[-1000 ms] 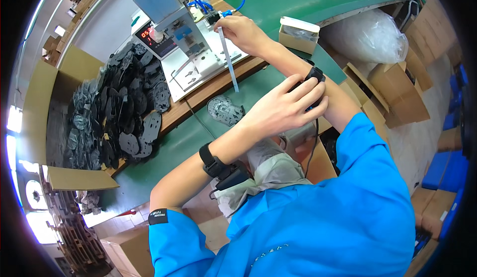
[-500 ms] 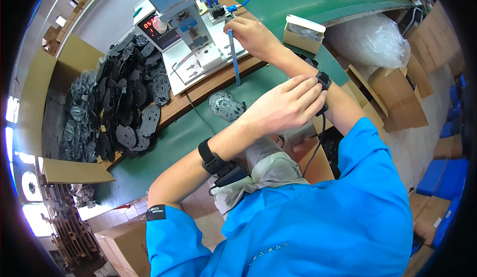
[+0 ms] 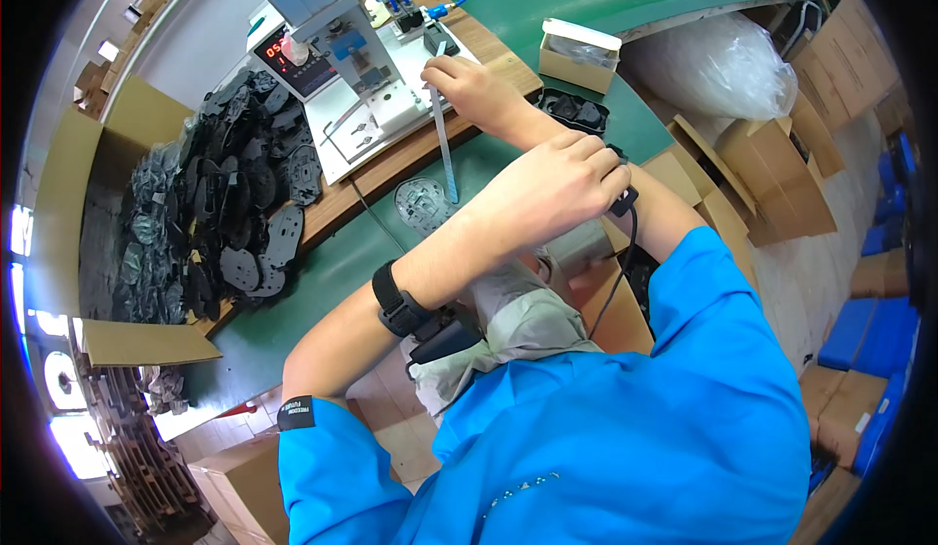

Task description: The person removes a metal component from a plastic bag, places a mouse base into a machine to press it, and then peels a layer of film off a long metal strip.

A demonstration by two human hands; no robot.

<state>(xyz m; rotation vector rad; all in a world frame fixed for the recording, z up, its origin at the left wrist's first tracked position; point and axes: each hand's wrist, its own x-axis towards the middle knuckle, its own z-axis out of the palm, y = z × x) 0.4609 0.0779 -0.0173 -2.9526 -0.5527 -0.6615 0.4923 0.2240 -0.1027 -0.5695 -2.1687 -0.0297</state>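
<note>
My right hand (image 3: 467, 84) is closed on the upper part of a long, thin, flat strip (image 3: 442, 134), pale along most of its length and bluish at the low end. The strip hangs down over the bench edge, its lower end beside a grey moulded plastic part (image 3: 422, 203) on the green table. Reaching across, my left hand (image 3: 572, 185) has its fingers curled round the black strapped device (image 3: 622, 193) on my right wrist. Its fingertips are partly hidden. Behind the right hand stands a bench press machine (image 3: 357, 56) with a white base plate.
Dark plastic parts (image 3: 259, 183) are heaped on the left, beside an open carton (image 3: 147, 347). A small cardboard box (image 3: 578, 54) and a black tray (image 3: 575, 110) lie beyond my right forearm. A large clear plastic bag (image 3: 718, 64) and open cartons (image 3: 772, 174) stand at the right.
The strip's lower end has dropped and shifted left, towards the grey part. My right hand still grips it, slightly further left and lower. My left hand remains at the right wrist.
</note>
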